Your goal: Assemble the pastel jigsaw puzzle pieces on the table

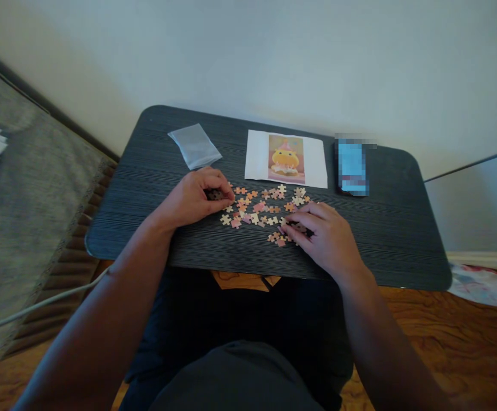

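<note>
Several small jigsaw pieces (265, 208) in orange, pink and cream lie scattered on a dark table (154, 171). My left hand (195, 197) rests at the left edge of the scatter, fingers curled and pinched on a few dark-looking pieces. My right hand (323, 234) lies on the right side of the scatter, fingers bent down and closed over pieces near the table's front. Behind the pieces lies a white sheet (286, 158) with a picture of a yellow character.
A clear plastic bag (194, 145) lies at the back left of the table. A blue phone-like object (352, 166), blurred, lies at the back right. A grey cable (38, 302) runs across the left. A wood floor shows below; a wall stands behind.
</note>
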Tool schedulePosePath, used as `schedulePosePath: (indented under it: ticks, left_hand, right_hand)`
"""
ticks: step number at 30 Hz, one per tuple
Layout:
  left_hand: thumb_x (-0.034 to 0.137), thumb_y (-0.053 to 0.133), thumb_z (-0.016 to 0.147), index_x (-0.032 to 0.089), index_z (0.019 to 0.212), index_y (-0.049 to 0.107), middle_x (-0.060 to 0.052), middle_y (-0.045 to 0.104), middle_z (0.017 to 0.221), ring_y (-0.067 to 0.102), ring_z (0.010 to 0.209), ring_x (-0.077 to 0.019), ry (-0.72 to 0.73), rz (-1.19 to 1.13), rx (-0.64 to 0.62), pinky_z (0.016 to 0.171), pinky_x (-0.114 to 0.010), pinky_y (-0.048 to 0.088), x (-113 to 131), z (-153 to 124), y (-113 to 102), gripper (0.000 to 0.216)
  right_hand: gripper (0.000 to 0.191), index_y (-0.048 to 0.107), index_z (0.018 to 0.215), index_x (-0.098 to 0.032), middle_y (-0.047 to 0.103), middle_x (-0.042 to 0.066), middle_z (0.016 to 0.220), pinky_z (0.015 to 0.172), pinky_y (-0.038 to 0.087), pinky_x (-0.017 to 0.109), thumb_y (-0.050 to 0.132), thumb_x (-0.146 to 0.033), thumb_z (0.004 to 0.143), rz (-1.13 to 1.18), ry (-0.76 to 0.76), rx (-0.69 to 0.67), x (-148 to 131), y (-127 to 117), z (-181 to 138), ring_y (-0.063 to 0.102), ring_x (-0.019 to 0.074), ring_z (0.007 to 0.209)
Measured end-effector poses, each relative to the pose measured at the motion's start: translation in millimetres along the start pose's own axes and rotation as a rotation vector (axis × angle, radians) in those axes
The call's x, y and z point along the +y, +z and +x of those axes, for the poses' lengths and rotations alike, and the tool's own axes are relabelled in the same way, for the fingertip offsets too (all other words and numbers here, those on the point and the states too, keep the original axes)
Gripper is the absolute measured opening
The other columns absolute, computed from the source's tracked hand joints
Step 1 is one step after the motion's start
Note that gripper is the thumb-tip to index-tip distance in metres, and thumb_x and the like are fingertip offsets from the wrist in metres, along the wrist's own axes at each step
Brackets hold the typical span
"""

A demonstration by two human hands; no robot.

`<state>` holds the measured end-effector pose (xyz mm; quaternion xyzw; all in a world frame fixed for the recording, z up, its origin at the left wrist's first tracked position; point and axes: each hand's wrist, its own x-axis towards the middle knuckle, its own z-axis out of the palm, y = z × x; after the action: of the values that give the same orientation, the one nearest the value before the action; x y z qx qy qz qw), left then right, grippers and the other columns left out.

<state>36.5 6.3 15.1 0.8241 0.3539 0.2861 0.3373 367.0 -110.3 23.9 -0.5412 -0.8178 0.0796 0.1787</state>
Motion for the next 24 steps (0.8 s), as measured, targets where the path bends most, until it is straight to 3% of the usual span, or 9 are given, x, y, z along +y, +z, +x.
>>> schedulePosePath:
  ticks: [6, 13, 19, 24]
  left_hand:
    - [0.027, 0.081, 0.092, 0.023, 0.095, 0.088, -0.004, 0.075, 0.1, 0.072, 0.098, -0.019, -0.003, 0.0, -0.065, 0.09, -0.037, 0.056, 1.1, -1.5, -2.8, 0.008]
    - [0.03, 0.079, 0.093, 0.028, 0.098, 0.089, -0.003, 0.078, 0.106, 0.074, 0.102, -0.0198, -0.016, 0.014, -0.082, 0.093, -0.038, 0.058, -0.8, -2.5, -4.3, 0.012]
    - [0.031, 0.077, 0.094, 0.027, 0.098, 0.089, -0.004, 0.077, 0.106, 0.073, 0.105, -0.0214, -0.011, 0.044, -0.057, 0.098, -0.041, 0.059, 2.7, -2.1, -3.6, 0.013]
    - [0.031, 0.078, 0.095, 0.025, 0.096, 0.087, -0.005, 0.076, 0.105, 0.071, 0.11, -0.024, 0.031, 0.115, 0.012, 0.104, -0.047, 0.058, 10.9, -4.5, -3.8, 0.011]
  right_hand:
    - [0.017, 0.084, 0.113, -0.025, 0.082, 0.01, 0.118, 0.093, 0.058, 0.048, 0.074, -0.037, 0.108, -0.042, 0.011, -0.049, -8.9, -3.2, -0.9, 0.075, 0.0303, 0.109]
    - [0.015, 0.082, 0.113, -0.025, 0.081, 0.009, 0.115, 0.089, 0.057, 0.045, 0.074, -0.036, 0.107, 0.042, 0.089, -0.005, -6.3, -1.3, 1.1, 0.075, 0.0296, 0.107]
    - [0.015, 0.081, 0.116, -0.023, 0.08, 0.011, 0.117, 0.092, 0.057, 0.047, 0.072, -0.029, 0.106, 0.05, 0.061, 0.053, -20.0, 0.5, 7.1, 0.074, 0.0311, 0.109]
    - [0.014, 0.082, 0.113, -0.023, 0.077, 0.011, 0.11, 0.088, 0.056, 0.045, 0.073, -0.031, 0.107, -0.013, 0.014, -0.012, -33.5, 6.8, 15.3, 0.07, 0.0305, 0.105]
